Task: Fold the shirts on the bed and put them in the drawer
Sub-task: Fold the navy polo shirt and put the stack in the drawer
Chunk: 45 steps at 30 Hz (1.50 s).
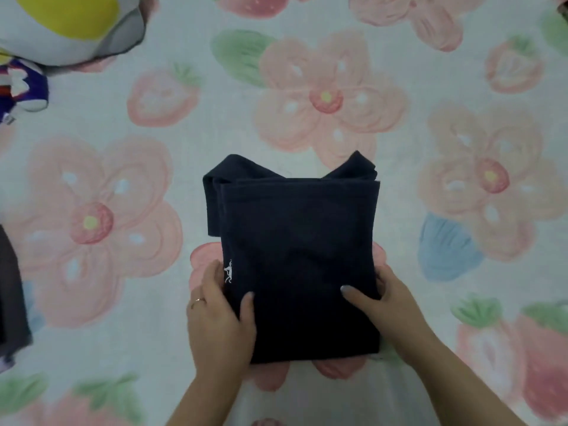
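A dark navy shirt [298, 241] lies folded into a rough square on the flower-print bed sheet [307, 87], with a small white logo at its left edge. My left hand [219, 315] grips the shirt's near left edge, thumb on top and fingers under the side. My right hand [384, 302] grips the near right edge the same way, thumb lying on the cloth. Two folded parts stick out at the shirt's far corners. No drawer is in view.
A plush toy with yellow and white parts [61, 23] lies at the far left, with a small purple toy [21, 87] beside it. A dark grey garment [10, 296] lies at the left edge.
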Each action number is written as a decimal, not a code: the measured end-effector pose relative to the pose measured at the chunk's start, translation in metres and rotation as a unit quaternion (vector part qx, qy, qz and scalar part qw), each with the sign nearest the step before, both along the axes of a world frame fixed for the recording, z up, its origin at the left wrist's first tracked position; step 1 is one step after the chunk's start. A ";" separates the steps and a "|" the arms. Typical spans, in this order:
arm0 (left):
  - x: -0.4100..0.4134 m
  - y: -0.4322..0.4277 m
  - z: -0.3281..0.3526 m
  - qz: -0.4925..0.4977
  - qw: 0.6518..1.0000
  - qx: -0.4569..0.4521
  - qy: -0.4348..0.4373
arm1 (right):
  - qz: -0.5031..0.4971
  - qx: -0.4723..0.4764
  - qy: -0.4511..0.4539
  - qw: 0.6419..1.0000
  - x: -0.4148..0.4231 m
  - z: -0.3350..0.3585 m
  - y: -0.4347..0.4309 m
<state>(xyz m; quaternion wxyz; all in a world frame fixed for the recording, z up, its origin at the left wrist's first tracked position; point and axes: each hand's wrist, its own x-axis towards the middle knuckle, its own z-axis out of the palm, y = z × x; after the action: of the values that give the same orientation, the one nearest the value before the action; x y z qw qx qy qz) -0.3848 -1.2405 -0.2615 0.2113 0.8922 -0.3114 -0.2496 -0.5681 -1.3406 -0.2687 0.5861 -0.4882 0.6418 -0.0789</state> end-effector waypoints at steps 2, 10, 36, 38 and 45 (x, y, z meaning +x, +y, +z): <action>-0.010 -0.009 0.004 -0.015 0.992 -0.107 -0.059 | -0.039 -0.019 -0.024 0.999 0.000 -0.006 -0.002; -0.047 -0.092 0.013 -0.034 0.943 -0.042 0.330 | -0.006 -0.193 -0.035 0.981 0.031 0.015 0.000; 0.069 0.014 -0.009 0.158 0.974 -0.049 0.154 | 0.084 -0.116 0.106 0.984 0.043 0.018 0.028; 0.053 0.029 -0.013 0.146 0.988 -0.030 0.037 | 0.077 -0.165 0.124 0.975 0.040 0.011 0.038; 0.021 0.044 -0.010 0.233 0.970 -0.005 0.070 | -0.018 -0.034 0.078 0.996 0.034 0.002 0.047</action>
<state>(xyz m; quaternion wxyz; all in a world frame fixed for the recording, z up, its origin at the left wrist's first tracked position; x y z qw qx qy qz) -0.3639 -1.1969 -0.2713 0.2893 0.9196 -0.0808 -0.2534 -0.5336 -1.2931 -0.2665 0.5157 -0.5008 0.6912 -0.0734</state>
